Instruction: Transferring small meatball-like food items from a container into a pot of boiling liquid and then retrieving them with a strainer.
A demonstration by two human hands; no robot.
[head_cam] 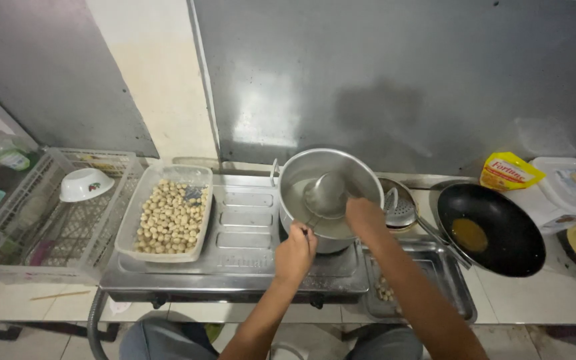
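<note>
A steel pot (299, 170) with water stands on the right burner of a steel stove (245, 237). Inside it dips a metal ladle (325, 193). My left hand (295, 253) is closed on the ladle's handle at the pot's near rim. At the pot's right near rim rests my right hand (363, 217), its fingers curled over the edge; whether it grips the rim I cannot tell. A clear plastic tray (168, 212) full of pale round balls sits on the stove's left side.
A slotted skimmer (400, 210) lies right of the pot. A black wok (491, 230) holds some oil. A metal tray (428, 283) holds a few balls. A yellow pouch (508, 172) and white tub (568, 190) stand far right. A crate (48, 213) with a bowl (85, 184) sits left.
</note>
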